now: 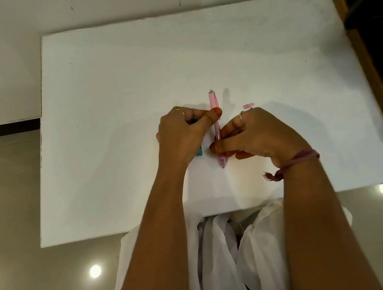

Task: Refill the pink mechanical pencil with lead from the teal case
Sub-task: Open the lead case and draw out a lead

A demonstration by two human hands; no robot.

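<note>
The pink mechanical pencil (215, 116) lies lengthwise on the white table (127, 92), tip toward me and eraser end away. My right hand (256, 134) pinches its lower barrel near the tip. My left hand (181, 136) rests its thumb against the upper barrel and covers the teal case (199, 152), of which only a corner shows under the palm. A small pink cap (248, 105) lies loose on the table just beyond my right hand.
A dark chair (373, 15) and a wooden edge (362, 55) stand at the table's right side. White cloth (227, 252) hangs in my lap below the table's front edge. Glossy floor lies on the left.
</note>
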